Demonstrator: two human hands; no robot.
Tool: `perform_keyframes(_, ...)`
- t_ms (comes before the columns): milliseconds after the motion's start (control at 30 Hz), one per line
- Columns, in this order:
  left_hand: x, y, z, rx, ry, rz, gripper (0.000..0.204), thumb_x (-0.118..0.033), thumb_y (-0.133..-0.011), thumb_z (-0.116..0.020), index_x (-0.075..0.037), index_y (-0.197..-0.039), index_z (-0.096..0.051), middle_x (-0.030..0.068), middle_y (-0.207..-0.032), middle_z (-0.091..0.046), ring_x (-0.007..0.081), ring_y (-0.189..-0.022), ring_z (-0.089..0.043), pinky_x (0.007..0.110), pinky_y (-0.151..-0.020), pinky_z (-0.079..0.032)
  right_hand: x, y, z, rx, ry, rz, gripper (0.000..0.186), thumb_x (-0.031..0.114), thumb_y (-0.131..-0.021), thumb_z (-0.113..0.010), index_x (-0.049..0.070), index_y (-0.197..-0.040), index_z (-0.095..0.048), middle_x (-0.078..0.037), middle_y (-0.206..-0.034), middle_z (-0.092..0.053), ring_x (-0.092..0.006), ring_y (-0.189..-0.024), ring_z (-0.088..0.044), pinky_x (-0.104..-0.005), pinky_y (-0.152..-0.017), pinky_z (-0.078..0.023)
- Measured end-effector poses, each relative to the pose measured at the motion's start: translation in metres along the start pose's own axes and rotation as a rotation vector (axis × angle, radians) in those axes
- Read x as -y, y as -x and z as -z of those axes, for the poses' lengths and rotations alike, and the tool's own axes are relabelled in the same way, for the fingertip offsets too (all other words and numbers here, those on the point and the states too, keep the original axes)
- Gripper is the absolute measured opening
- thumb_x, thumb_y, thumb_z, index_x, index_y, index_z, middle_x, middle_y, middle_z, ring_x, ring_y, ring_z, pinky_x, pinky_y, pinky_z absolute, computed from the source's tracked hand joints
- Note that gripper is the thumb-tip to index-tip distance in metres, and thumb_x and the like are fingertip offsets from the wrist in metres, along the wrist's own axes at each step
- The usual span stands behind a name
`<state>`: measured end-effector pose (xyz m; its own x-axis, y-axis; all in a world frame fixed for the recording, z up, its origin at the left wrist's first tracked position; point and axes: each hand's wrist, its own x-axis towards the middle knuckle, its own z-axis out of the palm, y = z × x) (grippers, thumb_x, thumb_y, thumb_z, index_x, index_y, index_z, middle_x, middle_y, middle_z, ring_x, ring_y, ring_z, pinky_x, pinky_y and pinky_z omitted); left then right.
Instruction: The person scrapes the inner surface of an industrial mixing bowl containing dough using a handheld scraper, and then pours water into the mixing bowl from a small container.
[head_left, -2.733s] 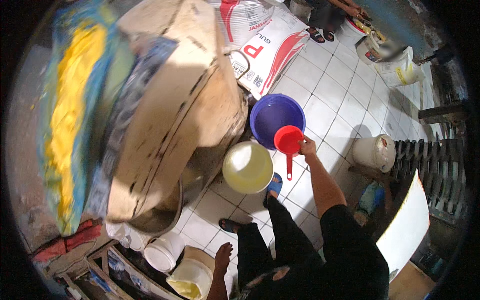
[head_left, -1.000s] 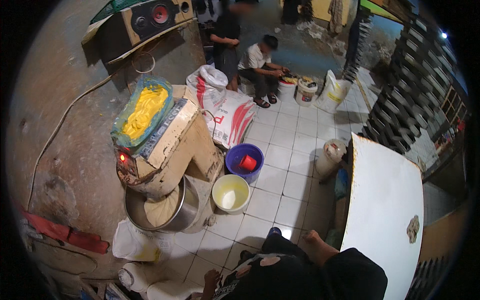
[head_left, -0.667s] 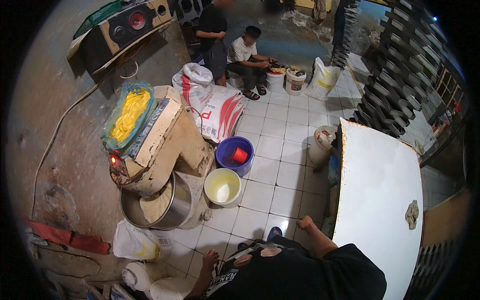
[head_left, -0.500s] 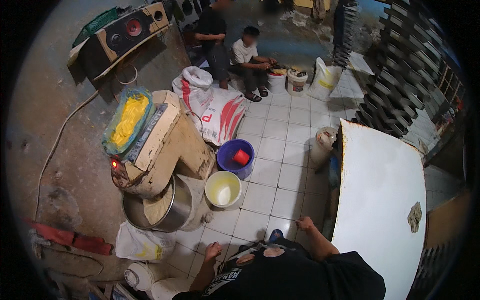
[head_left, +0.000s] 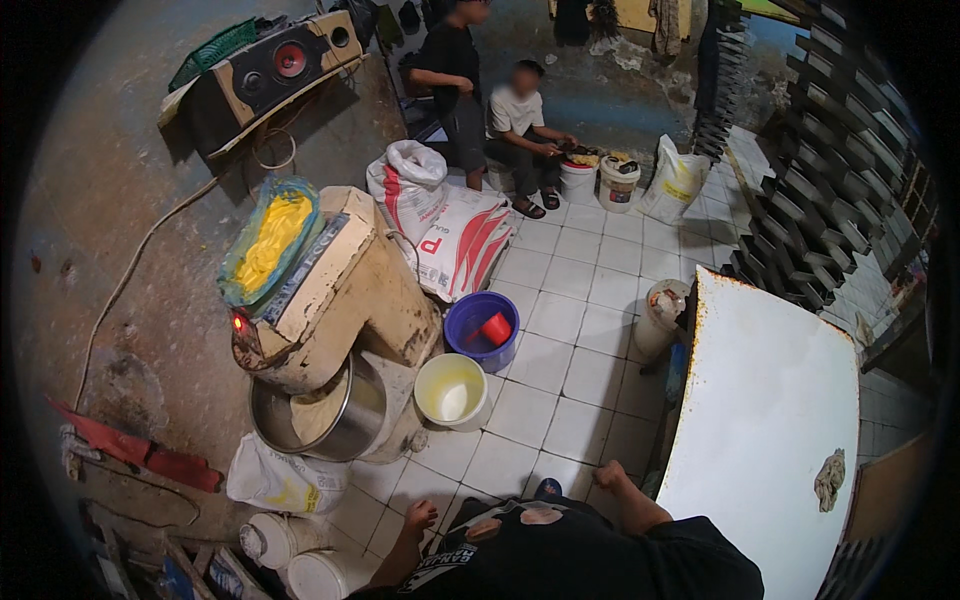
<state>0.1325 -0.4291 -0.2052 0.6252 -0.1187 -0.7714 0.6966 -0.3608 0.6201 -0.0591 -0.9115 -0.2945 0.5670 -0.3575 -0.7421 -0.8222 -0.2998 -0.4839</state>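
My left hand (head_left: 419, 516) hangs low beside my black shirt, fingers loosely bent and apart, nothing visible in it. My right hand (head_left: 608, 474) has its fingers curled closed beside the white rust-edged panel (head_left: 760, 400); its inside is hidden. Beyond my hands sit a pale yellow bucket (head_left: 437, 400) and a blue bucket (head_left: 463, 321) with a red dipper (head_left: 496, 328) in it. The cream mixer (head_left: 390, 300) has dough (head_left: 312, 412) in its steel bowl and a bag of yellow paste (head_left: 272, 240) on top.
Two people (head_left: 450, 70) (head_left: 513, 110), one standing, one seated, are at the back near buckets (head_left: 620, 190) and sacks (head_left: 450, 250). Stacked dark metal pieces (head_left: 810, 170) rise on the right. A speaker (head_left: 270, 75) is on the left wall, lidded pails (head_left: 320, 572) at lower left.
The red dipper, earlier in my right hand, now lies in the blue bucket. My view has lifted and widened to take in the room; my hands hang lower by my body.
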Motion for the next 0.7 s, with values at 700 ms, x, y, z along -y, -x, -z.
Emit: perform_keyframes(700,0.018,-0.038,0.071,0.107,0.309,0.014,0.024,-0.024,-0.088,-0.053,-0.005,-0.103,-0.055,0.0094,-0.088,-0.061,0.0187,-0.070,-0.060,0.030,-0.053,-0.045,0.105,0.033,-0.044,0.010,-0.103,0.076,0.038,0.023,-0.083,-0.057,-0.003,-0.110,-0.058,-0.010,-0.089,-0.065,-0.0185,-0.074,-0.061,-0.0286,-0.057,-0.048)
